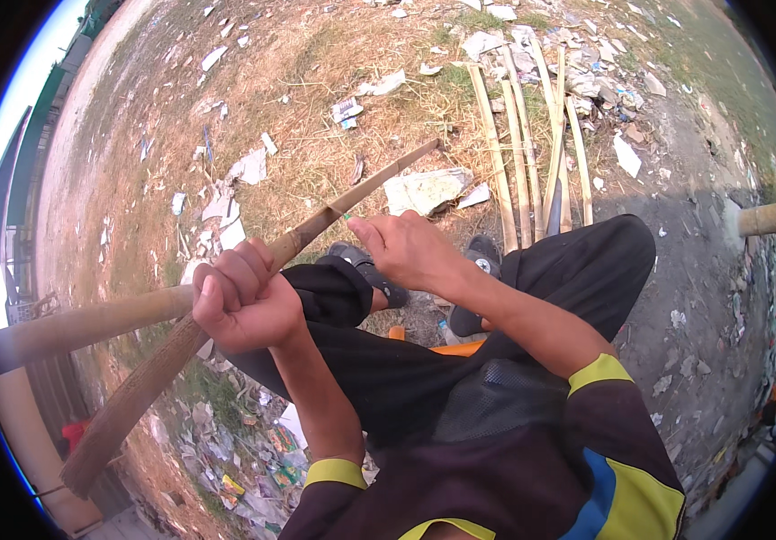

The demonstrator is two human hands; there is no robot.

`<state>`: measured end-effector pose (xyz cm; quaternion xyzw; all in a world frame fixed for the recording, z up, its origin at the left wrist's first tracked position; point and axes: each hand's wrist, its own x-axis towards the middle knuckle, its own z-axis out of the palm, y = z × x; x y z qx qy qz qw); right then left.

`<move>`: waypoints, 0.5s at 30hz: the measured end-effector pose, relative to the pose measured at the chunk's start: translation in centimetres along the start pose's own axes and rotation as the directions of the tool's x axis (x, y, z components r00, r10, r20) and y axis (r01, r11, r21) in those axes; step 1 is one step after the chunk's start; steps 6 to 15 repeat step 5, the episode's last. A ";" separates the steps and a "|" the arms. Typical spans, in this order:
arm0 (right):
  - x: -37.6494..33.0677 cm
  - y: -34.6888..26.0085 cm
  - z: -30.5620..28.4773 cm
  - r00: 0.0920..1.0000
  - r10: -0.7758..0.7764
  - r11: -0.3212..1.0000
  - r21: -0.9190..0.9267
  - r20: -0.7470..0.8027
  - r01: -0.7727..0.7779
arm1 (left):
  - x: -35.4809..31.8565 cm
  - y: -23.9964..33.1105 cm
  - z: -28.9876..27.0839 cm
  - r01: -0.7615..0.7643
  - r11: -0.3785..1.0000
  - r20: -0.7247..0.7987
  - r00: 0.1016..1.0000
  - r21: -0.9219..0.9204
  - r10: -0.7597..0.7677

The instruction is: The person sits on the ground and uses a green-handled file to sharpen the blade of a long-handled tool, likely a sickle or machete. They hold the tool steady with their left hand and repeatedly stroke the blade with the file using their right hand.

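Observation:
My left hand (248, 297) is closed around a long split bamboo strip (370, 184), which slants from the lower left up to the far middle. A thicker round bamboo pole (91, 319) comes in from the left and meets the strip at this hand. My right hand (410, 252) is closed beside the strip's upper part, thumb pointing at it. A small green bit shows at the thumb tip; the rest of what this hand holds is hidden. Several pale bamboo strips (518, 148) lie side by side on the ground beyond my knee.
A pale flat chunk (428, 187) lies past my right hand. Paper and plastic scraps (248, 166) litter the dry grass. Another bamboo pole end (769, 219) juts in at the right edge. Part of an orange seat (455, 348) shows between my legs.

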<state>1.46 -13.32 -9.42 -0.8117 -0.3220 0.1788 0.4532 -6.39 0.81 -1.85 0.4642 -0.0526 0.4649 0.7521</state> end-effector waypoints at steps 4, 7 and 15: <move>1.0 1.5 0.0 0.990 0.136 0.989 -0.069 0.039 -0.134 | -0.1 0.1 0.1 0.028 1.000 0.083 0.996 0.014 -0.029; 1.8 3.5 0.2 0.976 0.216 0.969 -0.135 0.041 -0.209 | -0.1 0.2 -0.3 0.034 0.999 0.109 0.993 0.012 -0.035; 1.8 3.5 0.2 0.976 0.216 0.969 -0.135 0.041 -0.209 | -0.1 0.2 -0.3 0.034 0.999 0.109 0.993 0.012 -0.035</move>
